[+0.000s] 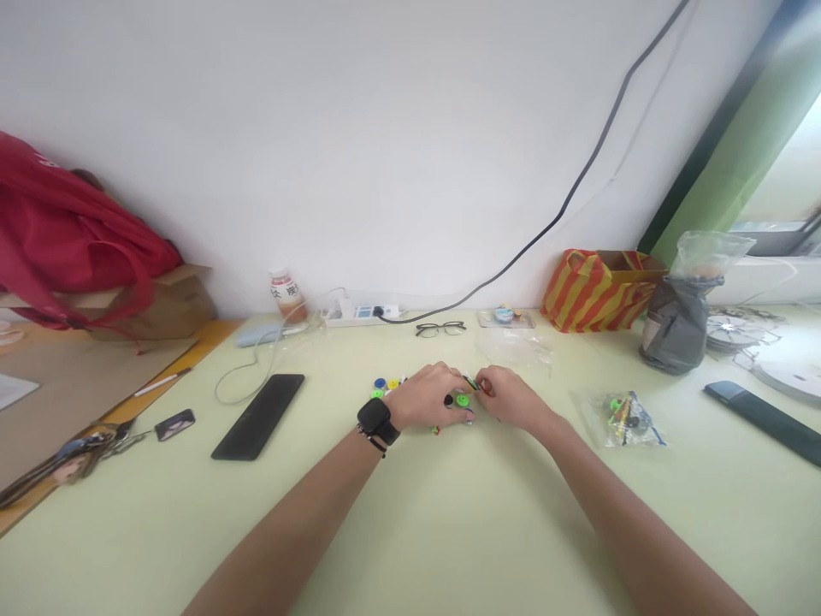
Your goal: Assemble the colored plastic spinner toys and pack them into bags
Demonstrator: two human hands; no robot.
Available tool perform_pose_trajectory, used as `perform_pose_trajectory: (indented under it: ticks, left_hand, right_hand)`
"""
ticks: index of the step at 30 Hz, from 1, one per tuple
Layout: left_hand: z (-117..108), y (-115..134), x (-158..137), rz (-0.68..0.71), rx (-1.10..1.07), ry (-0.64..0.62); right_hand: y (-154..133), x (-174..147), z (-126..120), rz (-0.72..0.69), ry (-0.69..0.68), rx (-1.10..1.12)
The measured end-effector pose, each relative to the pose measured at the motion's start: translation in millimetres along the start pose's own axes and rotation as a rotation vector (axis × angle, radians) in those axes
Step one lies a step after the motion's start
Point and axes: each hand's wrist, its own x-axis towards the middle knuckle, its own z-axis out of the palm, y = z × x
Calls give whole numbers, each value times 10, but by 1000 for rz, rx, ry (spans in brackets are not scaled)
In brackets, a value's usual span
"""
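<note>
My left hand (431, 395), with a black watch at its wrist, bends over a cluster of small coloured pieces. Its thumb stands apart from the fingers; a green round piece (463, 399) and a black one (448, 399) show in the gap. Close by on the right, my right hand (508, 397) pinches a small reddish piece (486, 387), mostly hidden by the fingers. A small dark and green piece (472, 382) lies between both hands' fingertips; its kind is too small to tell. Blue (380, 383), yellow (393, 385) and green (377, 393) discs lie beside my left hand.
A black flat slab (258, 417) lies left. Glasses (440, 328), a power strip (363, 315) and a bottle (288, 295) are near the wall. To the right are a clear bag of coloured parts (625, 419), a striped bag (599, 291) and a dark phone-like object (763, 419).
</note>
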Motion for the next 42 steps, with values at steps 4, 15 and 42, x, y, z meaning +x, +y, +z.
perform_pose_trajectory:
  ticks: [4,15,42]
  left_hand:
    - [-2,-14,-10,-16,-7,-4]
    - [-93,80,-14,1,16,21]
    - [-759,-427,-302,-357,16,263]
  right_hand:
    - [-65,-61,-31,10,-71,51]
    - [-8,-42,-173,64,-80,212]
    - [72,-45,-150,58,-113,197]
